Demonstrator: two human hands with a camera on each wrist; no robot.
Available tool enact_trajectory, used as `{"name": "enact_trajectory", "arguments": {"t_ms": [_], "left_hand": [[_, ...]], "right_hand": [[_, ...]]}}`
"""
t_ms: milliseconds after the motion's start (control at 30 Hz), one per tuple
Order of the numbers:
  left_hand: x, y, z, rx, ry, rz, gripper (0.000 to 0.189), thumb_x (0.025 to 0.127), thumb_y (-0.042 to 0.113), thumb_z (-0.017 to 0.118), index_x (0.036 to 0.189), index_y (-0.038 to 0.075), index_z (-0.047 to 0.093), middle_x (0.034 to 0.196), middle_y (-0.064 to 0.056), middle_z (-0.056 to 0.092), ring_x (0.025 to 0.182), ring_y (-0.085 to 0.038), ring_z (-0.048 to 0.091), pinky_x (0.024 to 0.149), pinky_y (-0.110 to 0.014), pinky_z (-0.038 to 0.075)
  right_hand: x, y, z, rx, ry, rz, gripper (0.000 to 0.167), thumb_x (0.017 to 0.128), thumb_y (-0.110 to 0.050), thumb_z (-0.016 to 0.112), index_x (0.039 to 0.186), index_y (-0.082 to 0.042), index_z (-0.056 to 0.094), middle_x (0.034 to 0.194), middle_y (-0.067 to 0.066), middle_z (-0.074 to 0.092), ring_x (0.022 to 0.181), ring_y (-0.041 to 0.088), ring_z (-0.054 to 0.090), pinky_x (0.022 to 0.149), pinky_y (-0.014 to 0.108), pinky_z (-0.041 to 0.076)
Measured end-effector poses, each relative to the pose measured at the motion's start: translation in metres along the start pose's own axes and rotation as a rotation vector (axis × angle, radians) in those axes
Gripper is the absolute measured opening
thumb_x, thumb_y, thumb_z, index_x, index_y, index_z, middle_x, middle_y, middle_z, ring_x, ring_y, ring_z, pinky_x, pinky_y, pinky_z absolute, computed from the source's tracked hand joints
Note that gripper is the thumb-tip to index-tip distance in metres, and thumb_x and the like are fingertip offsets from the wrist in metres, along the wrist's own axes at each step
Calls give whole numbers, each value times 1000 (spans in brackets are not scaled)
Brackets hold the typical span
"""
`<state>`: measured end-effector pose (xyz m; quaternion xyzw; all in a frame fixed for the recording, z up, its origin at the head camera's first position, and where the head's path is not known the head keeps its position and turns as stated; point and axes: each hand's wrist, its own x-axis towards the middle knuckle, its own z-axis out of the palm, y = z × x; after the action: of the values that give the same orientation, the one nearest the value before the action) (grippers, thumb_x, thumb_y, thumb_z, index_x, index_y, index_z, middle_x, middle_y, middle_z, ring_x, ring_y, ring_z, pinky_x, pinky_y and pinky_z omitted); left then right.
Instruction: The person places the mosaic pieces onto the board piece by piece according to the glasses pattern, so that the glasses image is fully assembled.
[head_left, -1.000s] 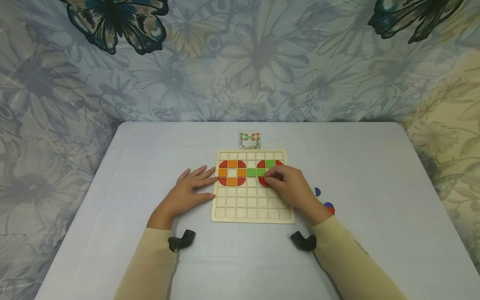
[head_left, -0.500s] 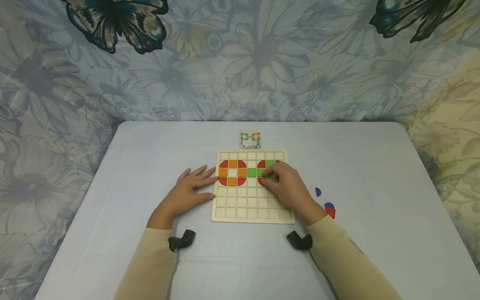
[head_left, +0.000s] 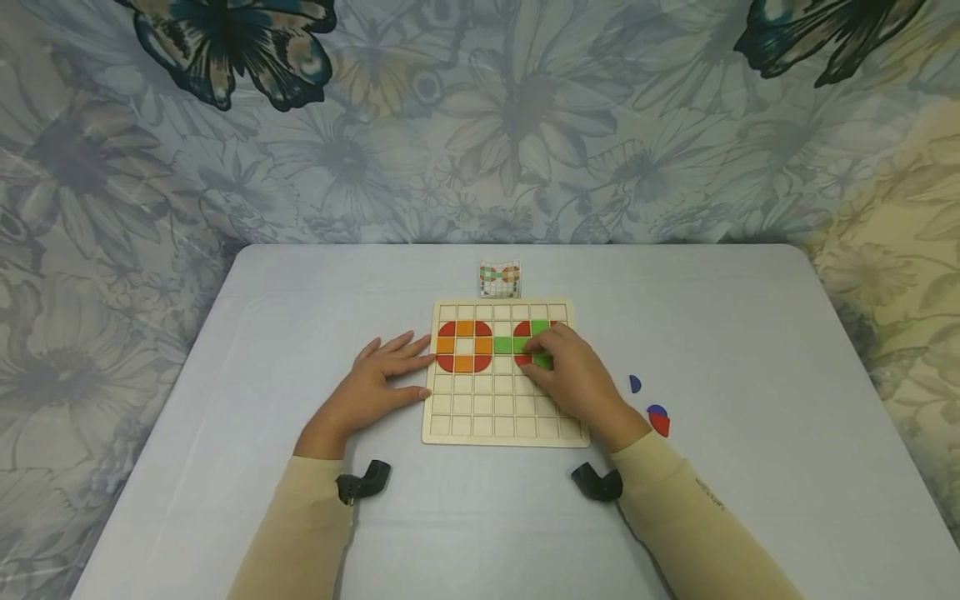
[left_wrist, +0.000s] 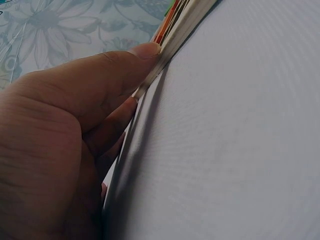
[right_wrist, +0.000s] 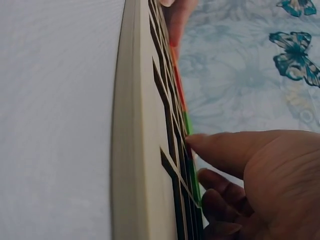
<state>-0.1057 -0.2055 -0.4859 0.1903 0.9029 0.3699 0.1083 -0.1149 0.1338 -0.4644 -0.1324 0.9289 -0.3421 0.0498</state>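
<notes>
Tiles (head_left: pixel 542 362) are seemingly being seated by the right hand (head_left: pixel 576 373), grip unclear; left hand (head_left: pixel 381 382) unclenched; pressing flat seems needed.

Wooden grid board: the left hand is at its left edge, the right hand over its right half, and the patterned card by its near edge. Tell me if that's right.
Not quite: the head view shows the patterned card just past the far edge of the wooden grid board, not by its near one. The left hand and right hand are as you say.
</notes>
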Motion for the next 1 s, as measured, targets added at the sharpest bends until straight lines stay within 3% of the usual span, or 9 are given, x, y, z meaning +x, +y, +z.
{"name": "enact_trajectory", "arguments": {"t_ms": [133,267,400,500,733,833,1000], "left_hand": [[0,0,0,0,-3,-3,60,95,34,88,150,20,69,166,10,46,162,-18,25,131,-51,-1],[0,1,1,-5,-1,-1,60,94,33,88,150,19,69,166,9,46,162,-18,25,131,-51,-1],[-1,1,1,-2,3,-9,61,94,32,89,150,19,69,166,9,46,162,-18,25,131,-50,-1],[-1,2,0,3,6,-14,61,94,32,89,150,19,69,166,9,46,162,-18,25,131,-50,-1],[-1,2,0,-3,4,-6,61,94,33,89,150,19,69,166,8,47,162,-19,26,131,-52,-1],[-1,2,-1,-3,2,-7,61,94,33,89,150,19,69,166,8,47,162,-19,25,131,-52,-1],[-1,3,-1,-2,0,-6,61,94,33,89,150,19,69,166,8,46,162,-19,25,131,-52,-1]], "right_hand": [[-2,2,-1,66,14,7,27,97,-19,86,118,-5,78,115,8,66,108,30,62,94,46,56],[-5,4,-6,215,23,5,29,101,-26,82,121,-7,76,114,5,67,97,25,61,85,44,54],[-8,4,-14,372,-4,2,31,107,-31,73,127,-8,73,113,3,69,98,25,61,85,42,53],[-11,4,-21,496,-26,-15,35,113,-32,62,131,-2,70,116,8,71,104,28,64,90,42,54],[-22,8,-37,736,-78,-139,57,121,-35,32,145,12,54,131,24,65,119,44,63,93,38,57],[-30,14,-44,804,-88,-195,63,121,-40,25,148,11,52,132,29,62,121,46,62,96,39,56],[-45,24,-59,869,-62,-228,64,120,-45,22,147,3,56,132,29,62,120,38,63,97,39,53]]}}
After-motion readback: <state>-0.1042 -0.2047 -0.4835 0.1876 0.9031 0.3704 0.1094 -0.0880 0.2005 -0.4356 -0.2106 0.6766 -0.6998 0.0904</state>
